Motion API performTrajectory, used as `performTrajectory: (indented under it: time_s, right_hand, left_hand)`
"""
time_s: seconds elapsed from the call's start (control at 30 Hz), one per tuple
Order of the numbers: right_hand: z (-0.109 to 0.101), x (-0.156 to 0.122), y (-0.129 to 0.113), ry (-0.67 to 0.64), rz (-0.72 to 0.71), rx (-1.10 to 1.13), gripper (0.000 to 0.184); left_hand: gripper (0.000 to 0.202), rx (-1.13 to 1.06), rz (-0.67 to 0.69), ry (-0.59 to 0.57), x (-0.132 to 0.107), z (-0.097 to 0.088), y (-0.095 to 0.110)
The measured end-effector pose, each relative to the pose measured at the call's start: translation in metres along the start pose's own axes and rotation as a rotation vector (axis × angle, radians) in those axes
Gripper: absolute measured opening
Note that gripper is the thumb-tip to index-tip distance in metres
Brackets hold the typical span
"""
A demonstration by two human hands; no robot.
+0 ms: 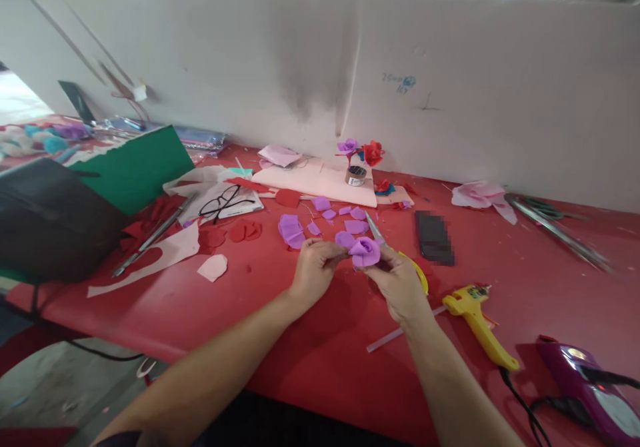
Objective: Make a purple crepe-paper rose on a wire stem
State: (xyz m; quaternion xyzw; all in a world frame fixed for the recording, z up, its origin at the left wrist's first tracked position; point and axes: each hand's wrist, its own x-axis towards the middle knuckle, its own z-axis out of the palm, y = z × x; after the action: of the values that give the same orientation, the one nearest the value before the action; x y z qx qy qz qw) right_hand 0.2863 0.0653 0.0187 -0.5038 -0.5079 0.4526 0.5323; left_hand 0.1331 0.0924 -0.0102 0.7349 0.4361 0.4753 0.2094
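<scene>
My right hand [395, 277] is closed on a purple paper flower [365, 252] with a spiral centre, held over the red table [320, 340]. My left hand [317, 267] pinches a loose-looking purple paper petal [344, 238] against the flower's left side; whether it is joined there I cannot tell. Just beyond my hands lie several purple petals [355, 226] and a stack of purple paper pieces [291, 231]. Scissors with yellow handles [423, 275] lie partly hidden behind my right hand.
A yellow glue gun [473, 314] with a glue stick and a purple power strip [585, 380] lie right. A phone [434, 237] is beyond. Finished paper flowers [373, 152] stand in a tape roll [356, 176] at the back. Glasses [225, 202] and red petals [245, 231] lie left.
</scene>
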Motion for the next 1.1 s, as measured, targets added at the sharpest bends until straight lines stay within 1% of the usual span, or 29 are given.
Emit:
performTrajectory:
  time_s: [0.13, 0.37, 0.53, 0.67, 0.77, 0.87, 1.1]
  right_hand:
    - [-0.001, -0.002, 0.003, 0.022, 0.002, -0.020, 0.018]
    - [0.003, -0.005, 0.002, 0.033, -0.017, 0.040, 0.022]
    - [0.009, -0.008, 0.002, 0.033, -0.030, 0.116, 0.024]
    - [0.011, -0.008, 0.001, 0.061, -0.036, 0.143, 0.025]
    - [0.012, -0.007, 0.001, 0.070, -0.051, 0.169, 0.022]
    - [0.013, -0.007, 0.001, 0.088, -0.051, 0.179, 0.020]
    - [0.015, -0.008, 0.003, 0.087, -0.069, 0.189, 0.019]
  left_hand:
    - [0.022, 0.038, 0.020, 0.020, -0.002, -0.001, 0.001]
    - [0.024, 0.134, 0.104, 0.050, -0.006, -0.007, 0.008]
    - [0.025, 0.195, 0.231, 0.122, -0.008, -0.009, 0.010]
    - [0.025, 0.253, 0.334, 0.154, -0.008, -0.009, 0.012]
    - [0.025, 0.287, 0.384, 0.179, -0.006, -0.011, 0.015]
    - [0.025, 0.302, 0.401, 0.194, -0.005, -0.012, 0.017]
    - [0.023, 0.306, 0.367, 0.173, -0.008, -0.011, 0.016]
